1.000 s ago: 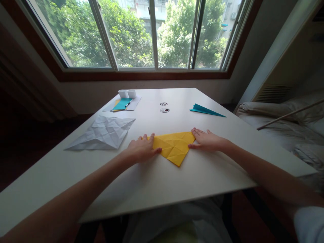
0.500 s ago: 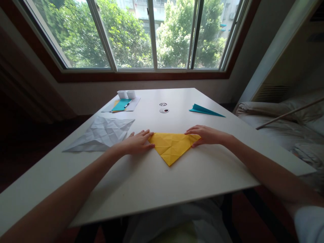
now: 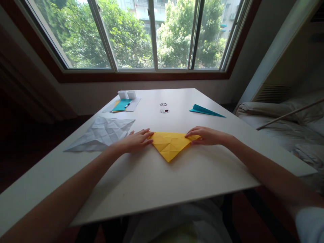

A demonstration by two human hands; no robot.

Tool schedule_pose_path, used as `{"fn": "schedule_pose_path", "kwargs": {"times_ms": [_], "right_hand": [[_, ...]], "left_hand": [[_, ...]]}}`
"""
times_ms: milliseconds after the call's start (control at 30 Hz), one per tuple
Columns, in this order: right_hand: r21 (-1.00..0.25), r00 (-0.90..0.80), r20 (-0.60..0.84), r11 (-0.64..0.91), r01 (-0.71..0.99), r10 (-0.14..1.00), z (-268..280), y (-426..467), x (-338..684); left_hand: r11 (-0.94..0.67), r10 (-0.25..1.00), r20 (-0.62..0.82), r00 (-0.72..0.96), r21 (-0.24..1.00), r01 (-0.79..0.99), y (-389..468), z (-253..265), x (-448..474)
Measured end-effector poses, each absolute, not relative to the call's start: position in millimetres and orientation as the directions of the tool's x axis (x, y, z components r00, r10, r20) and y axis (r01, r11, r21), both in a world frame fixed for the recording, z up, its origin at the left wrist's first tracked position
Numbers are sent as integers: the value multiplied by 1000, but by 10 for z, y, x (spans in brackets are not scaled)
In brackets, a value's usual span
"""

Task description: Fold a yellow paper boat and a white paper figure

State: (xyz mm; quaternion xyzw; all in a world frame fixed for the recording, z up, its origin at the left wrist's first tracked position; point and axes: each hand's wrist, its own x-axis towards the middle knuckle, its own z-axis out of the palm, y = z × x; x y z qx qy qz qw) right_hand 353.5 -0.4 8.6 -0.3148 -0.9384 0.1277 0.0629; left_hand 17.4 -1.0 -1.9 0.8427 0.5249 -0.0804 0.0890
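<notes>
Table: a broad white table with a smooth, faintly shiny top, its far edge near the wall below the window.
Window: a wide sliding window in a dark reddish-brown surround; leafy trees and a pale building show through it.
Room: dim beside the bright glass; brownish drapery on the left, pale crumpled fabric on the right with a thin stick across it.
Far left of the tabletop: two small white boxes, turquoise paper over other sheets, and a pen.
Left and right on the tabletop: creased white paper near the left forearm; a narrow folded blue paper beyond the right hand.
Yellow paper: a folded, creased triangle on the table in front of the person, between the hands.
Its pointing: the middle corner aims at the person.
Its long axis: left to right along the straight far edge, roughly level with the table's far edge.
Left hand: the left hand is open, fingers stretched over the left corner.
Right hand: the right hand grips the right corner, fingers above, thumb at the near edge.
</notes>
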Motion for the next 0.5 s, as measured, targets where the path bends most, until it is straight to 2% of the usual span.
{"fn": "schedule_pose_path", "kwargs": {"times_ms": [100,233,367,500], "right_hand": [[-220,-802,109,801,557,587,94,-25,3497],[-162,-747,219,778,607,628,101,-74,3439],[-290,-663,314,734,614,679,94,-105,3399],[-430,-473,389,611,665,790,43,-74,3394]], "left_hand": [[-424,873,-225,432,86,901,-3,-22,168],[-441,862,-211,462,140,887,23,-23,153],[-460,851,-150,504,252,852,75,-36,122],[-402,895,-51,443,336,852,138,-80,77]]}}
